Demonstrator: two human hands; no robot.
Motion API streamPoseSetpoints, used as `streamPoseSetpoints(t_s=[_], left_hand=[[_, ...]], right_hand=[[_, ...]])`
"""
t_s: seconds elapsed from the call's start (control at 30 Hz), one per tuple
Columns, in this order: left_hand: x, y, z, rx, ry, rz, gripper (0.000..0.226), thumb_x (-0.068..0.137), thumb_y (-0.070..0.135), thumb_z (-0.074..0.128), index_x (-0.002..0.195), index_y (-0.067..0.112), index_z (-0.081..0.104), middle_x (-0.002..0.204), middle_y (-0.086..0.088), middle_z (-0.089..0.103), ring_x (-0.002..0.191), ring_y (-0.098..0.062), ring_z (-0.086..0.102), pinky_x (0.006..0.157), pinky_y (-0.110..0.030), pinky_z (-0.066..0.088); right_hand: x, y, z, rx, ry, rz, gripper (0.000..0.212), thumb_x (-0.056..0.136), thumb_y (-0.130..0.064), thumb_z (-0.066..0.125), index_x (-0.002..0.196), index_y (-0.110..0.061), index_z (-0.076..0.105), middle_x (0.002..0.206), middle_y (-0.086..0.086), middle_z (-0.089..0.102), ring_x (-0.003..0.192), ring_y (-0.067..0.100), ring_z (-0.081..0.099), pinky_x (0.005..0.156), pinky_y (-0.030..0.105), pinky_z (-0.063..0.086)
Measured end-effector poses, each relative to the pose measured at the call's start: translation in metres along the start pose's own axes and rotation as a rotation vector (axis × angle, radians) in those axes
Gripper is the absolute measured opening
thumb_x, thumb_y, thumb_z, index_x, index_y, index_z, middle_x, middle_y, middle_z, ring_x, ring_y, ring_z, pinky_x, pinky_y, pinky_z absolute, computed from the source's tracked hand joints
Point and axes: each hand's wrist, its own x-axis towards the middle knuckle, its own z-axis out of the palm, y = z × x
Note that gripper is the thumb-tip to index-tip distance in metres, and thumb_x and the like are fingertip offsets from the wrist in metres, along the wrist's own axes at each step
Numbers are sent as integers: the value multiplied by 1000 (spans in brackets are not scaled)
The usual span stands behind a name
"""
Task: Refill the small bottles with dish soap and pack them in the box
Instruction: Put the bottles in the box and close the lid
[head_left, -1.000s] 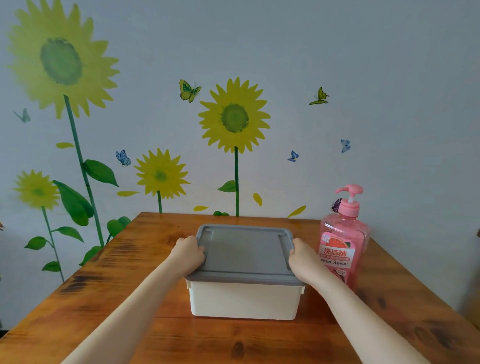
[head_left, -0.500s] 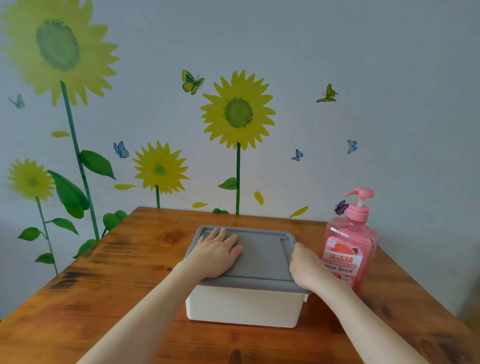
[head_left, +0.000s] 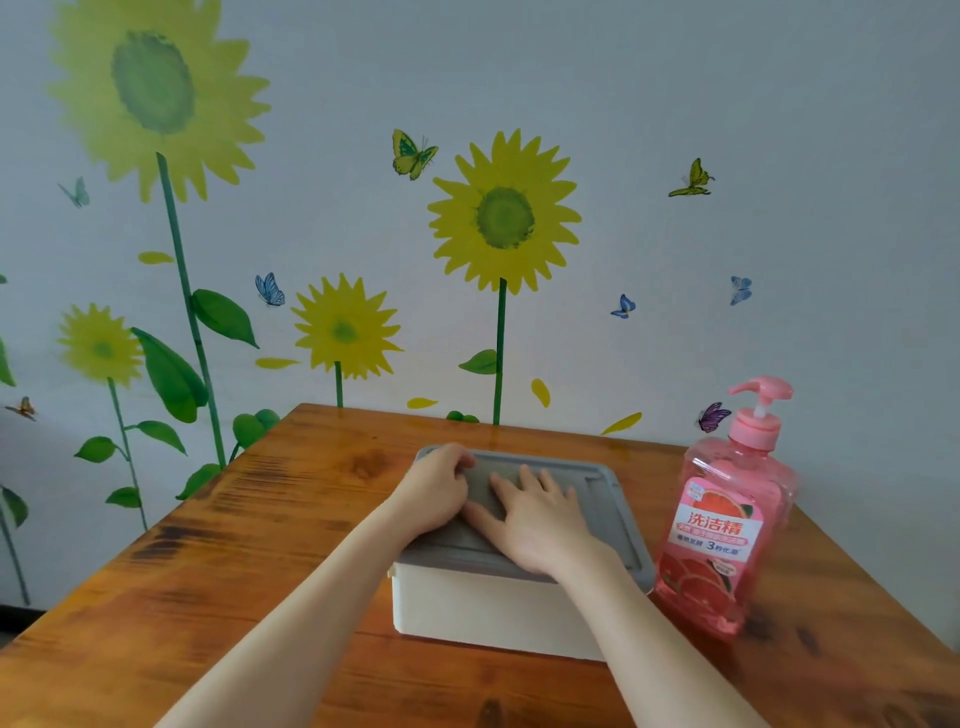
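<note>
Directly under both grips sits the grey lid (head_left: 608, 512), closed on the cream storage box (head_left: 493, 608), which stands on the wooden table (head_left: 208, 571). The right grip (head_left: 537, 514) lies flat on the middle of the lid, palm down, fingers straight and spread apart, pointing away from the person; it clasps nothing. The left grip (head_left: 436, 493) rests just beside it on the lid's left part, toward the far-left corner, with knuckles raised and fingers (head_left: 464, 470) curled down onto the grey plastic. Whether those fingers hook the lid's edge or merely press on it, I cannot tell; the thumb is hidden. The two grips nearly touch. To the right of the right grip, beyond the lid's right rim and just beside the box, stands the pink dish soap pump bottle (head_left: 722, 530), upright, its nozzle pointing left toward the grips. Beyond the grips, past the table's far edge, rises a pale wall (head_left: 779, 156) with sunflower decals (head_left: 504, 218) and butterflies (head_left: 413, 154).
</note>
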Motion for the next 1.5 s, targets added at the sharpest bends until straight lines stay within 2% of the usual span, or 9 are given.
streamPoseSetpoints(t_s=[0.17,0.3,0.4,0.57,0.73,1.03,1.2,1.33,1.5], left_hand=[[-2,-20,-23,-211,323,-27,31,80,5,60,111,9,61,114,-8,63,109,-22,56,83,-24,41],[-6,-39,-31,-203,-19,-491,74,76,45,67,129,0,43,124,-15,55,108,-26,54,87,-34,46],[-11,-44,-28,-444,-134,-596,68,75,48,68,121,1,52,111,-14,63,98,-26,61,88,-38,51],[-8,-28,-30,-358,15,-460,54,80,31,68,114,-8,54,83,-15,61,74,-22,60,50,-25,44],[-13,-6,-18,40,-15,-319,53,81,41,62,114,0,49,74,0,54,63,-10,51,43,-17,34],[-17,7,-14,298,-10,-216,46,88,35,55,119,3,45,105,-9,59,84,-17,53,66,-24,44],[-14,39,13,445,-119,0,44,90,7,42,133,11,37,144,-16,33,133,-32,29,108,-48,27],[-20,63,39,401,-231,47,47,91,35,40,136,21,32,131,-12,51,119,-33,46,100,-54,35],[-25,76,54,621,-206,-1,55,85,66,27,125,33,45,138,-14,34,124,-41,32,98,-66,21]], right_hand=[[0,2,1,23,2,-14,87,78,-79,18,147,-25,20,156,13,12,143,34,6,113,54,5],[1,2,1,39,-3,-9,87,79,-78,18,147,-24,19,157,11,8,143,32,2,113,54,2],[1,3,2,43,9,-14,86,79,-77,18,147,-25,19,157,10,8,144,32,1,112,54,2],[0,2,1,48,21,-24,84,81,-76,20,146,-23,21,157,12,10,143,33,5,113,54,5],[1,2,1,68,5,-25,73,89,-65,21,147,-21,20,157,14,7,143,34,1,112,54,2],[5,1,1,94,3,-15,54,95,-39,24,144,-16,28,156,16,11,143,35,4,112,54,4],[-2,8,-10,598,220,22,35,94,-20,38,124,-9,53,133,12,53,125,27,44,103,34,33],[-27,44,-18,933,509,88,29,88,-4,47,112,-8,63,115,6,65,106,14,57,80,10,35],[-53,91,5,998,628,324,35,90,-18,55,121,-3,55,121,10,59,114,23,54,91,24,38]])
